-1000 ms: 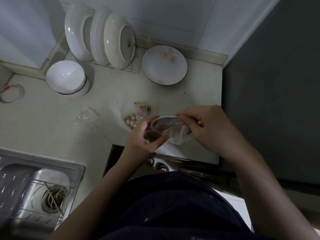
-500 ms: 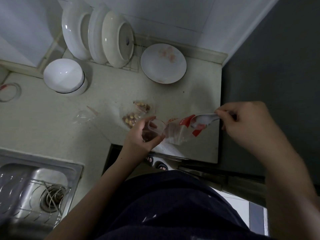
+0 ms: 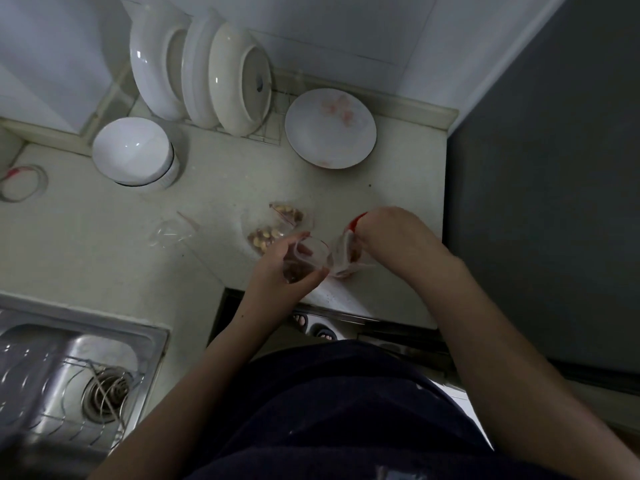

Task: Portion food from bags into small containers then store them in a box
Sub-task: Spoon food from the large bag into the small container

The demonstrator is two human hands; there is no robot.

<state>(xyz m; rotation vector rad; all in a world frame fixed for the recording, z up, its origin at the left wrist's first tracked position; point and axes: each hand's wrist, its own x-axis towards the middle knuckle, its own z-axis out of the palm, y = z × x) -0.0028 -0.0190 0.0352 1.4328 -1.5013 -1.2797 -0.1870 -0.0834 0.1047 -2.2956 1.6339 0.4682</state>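
My left hand [image 3: 277, 271] grips a small clear plastic container [image 3: 308, 259] with dark food at its bottom, held just above the counter's front edge. My right hand [image 3: 391, 233] holds a clear food bag with a red strip [image 3: 346, 252], tilted with its mouth against the container's rim. Behind the left hand two clear bags of nuts [image 3: 277, 226] lie on the counter. An empty clear container [image 3: 169, 232] lies further left. How the right fingers lie on the bag is mostly hidden.
A white bowl [image 3: 133, 152] stands at the back left, and several white dishes [image 3: 207, 74] lean in a rack. A stained plate [image 3: 330, 128] lies at the back right. The steel sink [image 3: 69, 372] is at lower left. A dark wall [image 3: 547, 202] borders the counter [image 3: 104, 258] on the right.
My right hand, which had pulled the bag's red strip out to the right, has come back left and brought the bag's mouth to the container. The left hand stayed in place.
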